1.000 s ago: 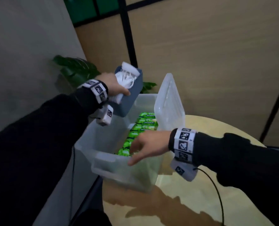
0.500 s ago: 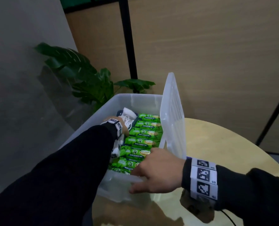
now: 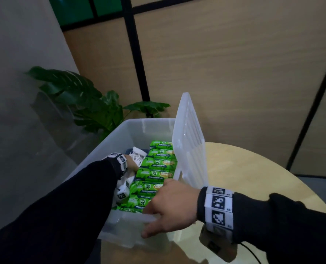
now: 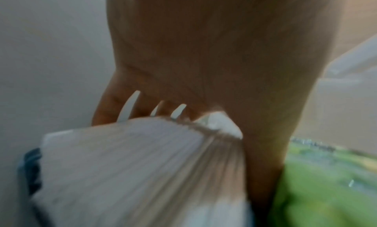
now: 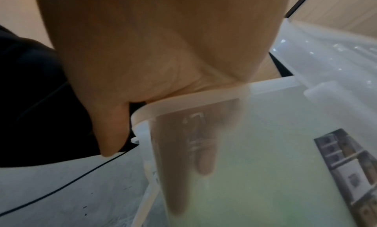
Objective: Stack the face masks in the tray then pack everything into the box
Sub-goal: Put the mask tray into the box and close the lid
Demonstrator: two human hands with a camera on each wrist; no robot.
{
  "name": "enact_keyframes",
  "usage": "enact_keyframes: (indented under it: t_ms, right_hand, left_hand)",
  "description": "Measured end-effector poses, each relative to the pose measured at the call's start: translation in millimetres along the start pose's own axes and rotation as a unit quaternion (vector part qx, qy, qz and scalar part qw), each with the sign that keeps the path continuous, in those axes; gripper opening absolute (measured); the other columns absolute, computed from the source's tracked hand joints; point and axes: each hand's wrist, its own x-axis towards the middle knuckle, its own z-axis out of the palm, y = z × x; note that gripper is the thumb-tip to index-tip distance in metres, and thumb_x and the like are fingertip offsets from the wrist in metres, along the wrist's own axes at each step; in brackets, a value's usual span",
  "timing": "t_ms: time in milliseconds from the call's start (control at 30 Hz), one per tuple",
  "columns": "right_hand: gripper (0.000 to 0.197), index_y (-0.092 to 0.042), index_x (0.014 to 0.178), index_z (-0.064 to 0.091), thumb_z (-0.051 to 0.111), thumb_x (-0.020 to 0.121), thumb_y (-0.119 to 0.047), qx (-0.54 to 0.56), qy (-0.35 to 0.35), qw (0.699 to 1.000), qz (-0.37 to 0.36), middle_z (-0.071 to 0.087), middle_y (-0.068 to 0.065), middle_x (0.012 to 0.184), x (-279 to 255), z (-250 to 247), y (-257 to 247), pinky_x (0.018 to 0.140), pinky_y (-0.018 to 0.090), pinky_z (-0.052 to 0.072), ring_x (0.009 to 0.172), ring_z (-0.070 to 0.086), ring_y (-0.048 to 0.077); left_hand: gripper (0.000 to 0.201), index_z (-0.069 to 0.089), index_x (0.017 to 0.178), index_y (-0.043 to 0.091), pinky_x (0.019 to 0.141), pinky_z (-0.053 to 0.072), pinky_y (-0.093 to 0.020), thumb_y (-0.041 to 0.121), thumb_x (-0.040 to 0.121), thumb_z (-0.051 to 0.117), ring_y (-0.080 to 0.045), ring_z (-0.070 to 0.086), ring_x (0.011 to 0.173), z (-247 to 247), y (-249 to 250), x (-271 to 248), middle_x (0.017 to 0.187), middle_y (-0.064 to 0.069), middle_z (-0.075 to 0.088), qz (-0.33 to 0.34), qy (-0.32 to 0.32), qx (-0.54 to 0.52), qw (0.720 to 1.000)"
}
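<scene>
A translucent plastic box (image 3: 128, 216) stands on a round wooden table, its lid (image 3: 190, 145) tipped up on the right side. My left hand (image 3: 131, 164) is deep inside along the left wall and holds the dark blue tray (image 3: 128, 150) with the white face masks (image 3: 138, 156) stacked in it. In the left wrist view the fingers (image 4: 114, 108) curl over the far end of the mask stack (image 4: 132, 166) and the tray's edge (image 4: 30, 169) shows at the left. My right hand (image 3: 169, 204) grips the box's near rim (image 5: 204, 96), fingers (image 5: 204, 149) inside and thumb (image 5: 110, 133) outside.
A row of several green tissue packs (image 3: 156, 164) fills the right half of the box, right beside the tray. A leafy plant (image 3: 86, 103) stands behind the box by the grey wall. Bare tabletop (image 3: 253, 178) lies to the right of the lid.
My left hand has brought the tray of masks down from above the box's far corner into the box, beside the green packs. The right hand has stayed on the near rim.
</scene>
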Motion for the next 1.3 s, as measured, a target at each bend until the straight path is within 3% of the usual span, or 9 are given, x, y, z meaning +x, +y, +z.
enact_keyframes:
  t_ms: [133, 233, 367, 500, 600, 900, 1000, 1167, 1300]
  right_hand:
    - [0.035, -0.019, 0.107, 0.077, 0.067, 0.093, -0.049, 0.310, 0.052, 0.949, -0.012, 0.077, 0.003, 0.093, -17.4, -4.7, 13.8, 0.090, 0.042, 0.055, 0.087, 0.069, 0.018]
    - [0.025, 0.008, 0.101, 0.074, 0.064, 0.098, -0.015, 0.624, 0.214, 0.751, 0.040, 0.074, 0.029, 0.096, -44.5, -2.3, 26.8, 0.087, 0.038, 0.058, 0.085, 0.071, 0.027]
    - [0.035, -0.002, 0.075, 0.069, 0.064, 0.096, -0.029, 0.754, 0.338, 0.489, 0.281, 0.063, 0.016, 0.070, -74.1, 26.2, 48.8, 0.063, 0.033, 0.047, 0.061, 0.058, 0.023]
    - [0.027, -0.002, 0.104, 0.067, 0.066, 0.096, -0.028, 0.734, 0.256, 0.397, 0.488, 0.060, 0.010, 0.087, -90.9, 85.8, 78.7, 0.068, 0.037, 0.052, 0.068, 0.054, 0.025]
    - [0.037, -0.004, 0.120, 0.062, 0.067, 0.096, -0.032, 0.742, 0.205, 0.395, 0.501, 0.065, 0.016, 0.105, -93.6, 117.1, 84.0, 0.087, 0.059, 0.057, 0.084, 0.063, 0.038]
    - [0.032, 0.001, 0.126, 0.061, 0.059, 0.104, -0.021, 0.760, 0.331, 0.384, 0.408, 0.072, 0.017, 0.117, -100.8, 93.8, 79.9, 0.071, 0.039, 0.060, 0.086, 0.073, 0.030]
    - [0.031, 0.003, 0.125, 0.063, 0.062, 0.101, -0.017, 0.736, 0.366, 0.435, 0.369, 0.075, 0.015, 0.109, -97.1, 50.4, 79.9, 0.059, 0.036, 0.060, 0.079, 0.075, 0.026]
    - [0.025, -0.008, 0.111, 0.068, 0.067, 0.097, -0.029, 0.665, 0.280, 0.587, 0.367, 0.066, 0.003, 0.076, -71.3, -8.5, 50.1, 0.059, 0.035, 0.054, 0.065, 0.064, 0.024]
    - [0.038, -0.003, 0.112, 0.069, 0.071, 0.095, -0.037, 0.627, 0.154, 0.661, 0.383, 0.065, 0.008, 0.085, -50.8, -15.2, 20.5, 0.056, 0.037, 0.057, 0.066, 0.066, 0.025]
  left_hand:
    - [0.050, 0.059, 0.136, 0.007, 0.096, 0.046, -0.036, 0.036, 0.095, 0.068, -0.033, 0.057, 0.125, -27.4, -8.5, -7.0, 0.137, -0.013, 0.060, -0.007, 0.102, -0.073, 0.992]
    - [0.040, 0.069, 0.122, 0.009, 0.082, 0.046, -0.033, 0.041, 0.098, 0.064, -0.027, 0.063, 0.105, -60.3, 3.3, -32.0, 0.120, -0.006, 0.068, 0.073, 0.219, -0.263, 0.937]
    - [0.054, 0.066, 0.119, 0.015, 0.069, 0.052, -0.034, 0.062, 0.095, 0.059, -0.025, 0.070, 0.080, -96.9, 59.4, -92.4, 0.106, -0.006, 0.071, 0.159, 0.138, -0.534, 0.819]
    - [0.067, 0.065, 0.119, 0.013, 0.064, 0.063, -0.038, 0.064, 0.077, 0.078, -0.023, 0.075, 0.082, -94.6, 104.2, -109.7, 0.108, -0.006, 0.072, 0.163, 0.106, -0.434, 0.880]
    - [0.060, 0.064, 0.117, 0.006, 0.067, 0.065, -0.046, 0.039, 0.072, 0.083, -0.029, 0.076, 0.085, -82.2, 129.6, -113.3, 0.107, -0.013, 0.074, 0.171, 0.114, -0.393, 0.896]
    - [0.033, 0.076, 0.094, 0.008, 0.063, 0.054, -0.034, 0.022, 0.065, 0.070, -0.024, 0.067, 0.076, -116.5, 78.2, -162.8, 0.086, -0.007, 0.071, 0.190, 0.299, -0.402, 0.844]
    - [0.031, 0.077, 0.101, 0.015, 0.066, 0.058, -0.039, 0.010, 0.075, 0.062, -0.023, 0.066, 0.066, -110.9, 15.1, -171.2, 0.086, -0.006, 0.073, 0.150, 0.316, -0.474, 0.808]
    - [0.033, 0.071, 0.109, 0.000, 0.087, 0.055, -0.051, 0.011, 0.081, 0.057, -0.035, 0.062, 0.088, -76.2, -82.2, -167.1, 0.106, -0.026, 0.068, 0.061, 0.290, -0.426, 0.855]
    - [0.029, 0.068, 0.112, -0.009, 0.087, 0.053, -0.054, -0.001, 0.087, 0.054, -0.033, 0.059, 0.088, -27.7, -137.3, -154.4, 0.116, -0.035, 0.065, -0.004, 0.243, -0.404, 0.882]
